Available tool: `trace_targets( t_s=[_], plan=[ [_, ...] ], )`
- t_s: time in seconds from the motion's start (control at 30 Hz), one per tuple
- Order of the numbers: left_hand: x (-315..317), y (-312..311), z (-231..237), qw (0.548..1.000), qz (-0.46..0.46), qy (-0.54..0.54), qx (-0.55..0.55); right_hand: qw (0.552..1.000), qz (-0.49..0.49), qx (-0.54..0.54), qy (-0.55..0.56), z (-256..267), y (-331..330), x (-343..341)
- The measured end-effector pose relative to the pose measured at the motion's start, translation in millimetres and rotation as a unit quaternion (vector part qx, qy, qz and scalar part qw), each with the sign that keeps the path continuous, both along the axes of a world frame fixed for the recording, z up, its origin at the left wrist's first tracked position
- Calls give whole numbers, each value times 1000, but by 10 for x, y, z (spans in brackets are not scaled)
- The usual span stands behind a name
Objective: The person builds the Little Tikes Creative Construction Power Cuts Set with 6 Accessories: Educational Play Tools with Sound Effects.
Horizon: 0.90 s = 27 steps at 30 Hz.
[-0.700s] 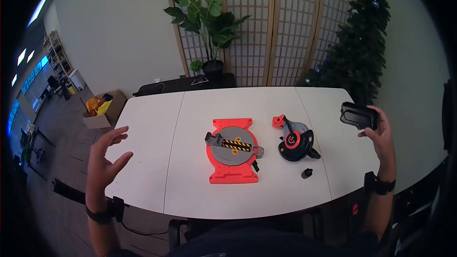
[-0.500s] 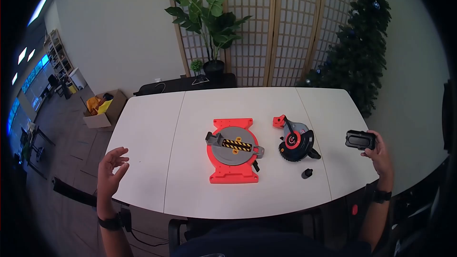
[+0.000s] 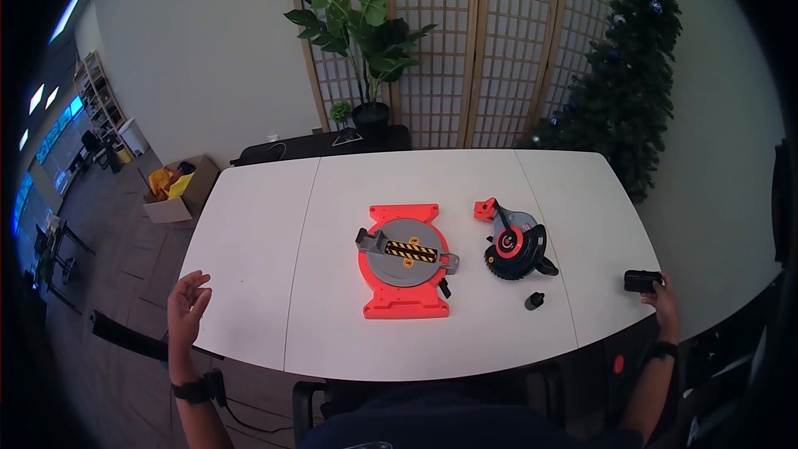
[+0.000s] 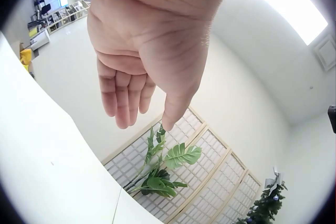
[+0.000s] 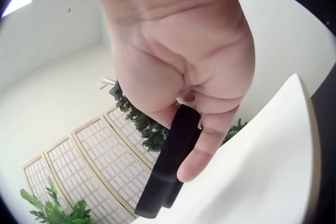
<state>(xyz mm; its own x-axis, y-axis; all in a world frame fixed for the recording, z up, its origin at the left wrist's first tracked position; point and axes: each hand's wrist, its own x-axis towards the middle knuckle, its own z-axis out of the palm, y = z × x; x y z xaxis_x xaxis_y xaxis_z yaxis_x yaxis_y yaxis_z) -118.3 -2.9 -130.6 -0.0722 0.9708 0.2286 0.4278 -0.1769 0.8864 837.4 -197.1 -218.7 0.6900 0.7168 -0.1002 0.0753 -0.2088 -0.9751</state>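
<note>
My right hand [image 3: 667, 303] pinches a black rectangular case-like object [image 3: 642, 281] at the right edge of the white table. In the right wrist view, thumb and fingers hold the end of this dark object [image 5: 170, 166], seen edge-on. Off the table's left edge, my left hand [image 3: 187, 312] hangs in the air with relaxed fingers and nothing in it. A red toy saw base [image 3: 406, 303] with a grey round turntable lies mid-table. To its right is a toy circular saw head [image 3: 517, 249] with a black guard. A small dark cylinder [image 3: 534, 301] lies in front of the saw head.
The white table [image 3: 249, 224] has a curved front edge and two seams. Behind it are a potted plant [image 3: 371, 116], a lattice screen [image 3: 449, 50] and a decorated tree [image 3: 619, 100]. A cardboard box [image 3: 195, 191] stands beyond the left edge, and a chair armrest [image 3: 304, 407] is close in front.
My right hand has come down toward the table's right edge with the black object, which has tilted to show less of its face. The left hand has lowered. The toy parts have stayed put.
</note>
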Motion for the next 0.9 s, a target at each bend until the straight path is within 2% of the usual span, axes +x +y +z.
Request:
trace_targets(
  t_s=[0.1, 0.17, 0.33, 0.4, 0.53, 0.7, 0.83, 0.9],
  plan=[
    [23, 30, 10, 1000, 5, 0, 2, 998, -41, -44, -35, -301, -80, 462],
    [37, 35, 18, 1000, 5, -2, 2, 997, -50, -35, -48, -334, -133, 555],
    [12, 38, -14, 1000, 4, -27, 4, 988, -103, -18, -111, -325, -165, 602],
    [5, 40, -29, 1000, 7, -28, 0, 983, -82, -64, -149, -273, -172, 646],
    [1, 36, -32, 1000, 12, -23, -3, 978, -87, -88, -169, -290, -185, 781],
    [-7, 35, -47, 1000, 8, -28, -3, 963, -146, -127, -189, -335, -171, 837],
    [12, 41, -40, 1000, 6, -24, -1, 968, -124, -113, -185, -471, -167, 1007],
    [20, 43, -35, 1000, 4, -21, 3, 954, -137, -17, -265, -757, -169, 1276]
  ],
)
